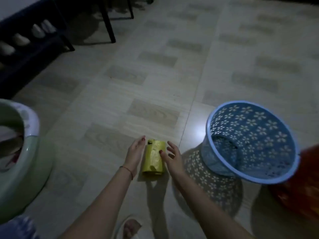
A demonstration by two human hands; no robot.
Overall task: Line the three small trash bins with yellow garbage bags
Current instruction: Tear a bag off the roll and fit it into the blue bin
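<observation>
Down at the bottom edge there's a slippered foot [130,227] on the tiled floor [155,75], and both forearms reach out over it. Left hand [135,151] is spread flat with fingers straight, just beside the left side of the yellow bag roll [153,158] — can't tell if it's actually touching. Right hand [171,156] is relaxed too, fingers loosely splayed, one fingertip resting on top of the roll. Neither hand is gripping anything. The roll lies on the floor between them. Blue perforated bin [250,144] sits near the right, tilted toward the camera, with a red-orange bin [300,183] just beside it at the right edge — and a green bin [25,161] stands well apart at the left edge.
</observation>
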